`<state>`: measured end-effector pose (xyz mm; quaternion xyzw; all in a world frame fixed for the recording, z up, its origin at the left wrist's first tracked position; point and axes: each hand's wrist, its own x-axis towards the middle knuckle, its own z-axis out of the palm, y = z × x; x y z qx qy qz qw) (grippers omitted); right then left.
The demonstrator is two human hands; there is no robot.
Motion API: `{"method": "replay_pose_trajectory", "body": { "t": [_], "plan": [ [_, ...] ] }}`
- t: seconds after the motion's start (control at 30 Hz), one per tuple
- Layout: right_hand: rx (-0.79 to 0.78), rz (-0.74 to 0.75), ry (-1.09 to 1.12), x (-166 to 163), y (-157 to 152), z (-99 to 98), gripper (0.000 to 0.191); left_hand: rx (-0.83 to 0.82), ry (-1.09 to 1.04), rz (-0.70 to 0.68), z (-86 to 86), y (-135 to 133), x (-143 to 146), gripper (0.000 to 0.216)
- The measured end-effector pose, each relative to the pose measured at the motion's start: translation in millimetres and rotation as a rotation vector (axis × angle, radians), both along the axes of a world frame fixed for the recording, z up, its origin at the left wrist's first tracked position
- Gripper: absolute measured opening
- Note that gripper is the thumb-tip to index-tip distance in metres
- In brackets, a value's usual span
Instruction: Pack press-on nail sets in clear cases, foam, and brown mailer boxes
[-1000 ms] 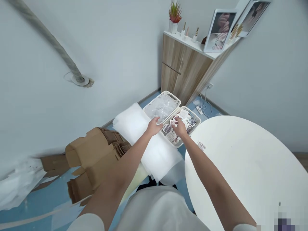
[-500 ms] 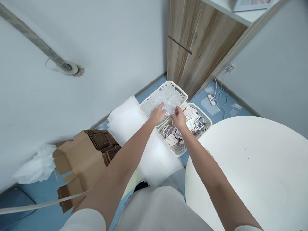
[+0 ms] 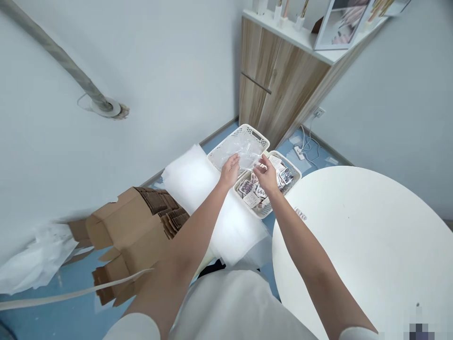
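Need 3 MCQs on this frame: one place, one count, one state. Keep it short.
1. Where does the basket of printed packets sit?
A. on the round table
B. on the floor beside the basket of clear bags
C. on the cabinet

2. How many white baskets are there?
A. one
B. two
C. four

3. What is the left hand doing?
A. pinching a clear bag together with the right hand
B. resting flat on the table
C. gripping a cardboard box

Key: 1 B, the two baskets stand side by side on the blue floor; 2 B, only two are visible; 3 A, both hands hold the bag's edge above the baskets.
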<state>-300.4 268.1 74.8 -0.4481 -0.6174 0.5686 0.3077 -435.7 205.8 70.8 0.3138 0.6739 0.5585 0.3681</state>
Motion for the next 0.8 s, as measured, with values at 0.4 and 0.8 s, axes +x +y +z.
{"method": "replay_pose_trajectory", "body": {
  "t": [0.4, 0.8],
  "plan": [
    [-0.151, -0.205, 0.131, 82, -155, 45.7, 0.054, -0.02, -0.162, -0.115, 42.8, -142, 73, 0.043],
    [-0.119, -0.582, 0.174, 195, -274, 61.0, 0.051, -0.214, -0.651, -0.664, 54.7, -198, 176, 0.038]
  ]
}}
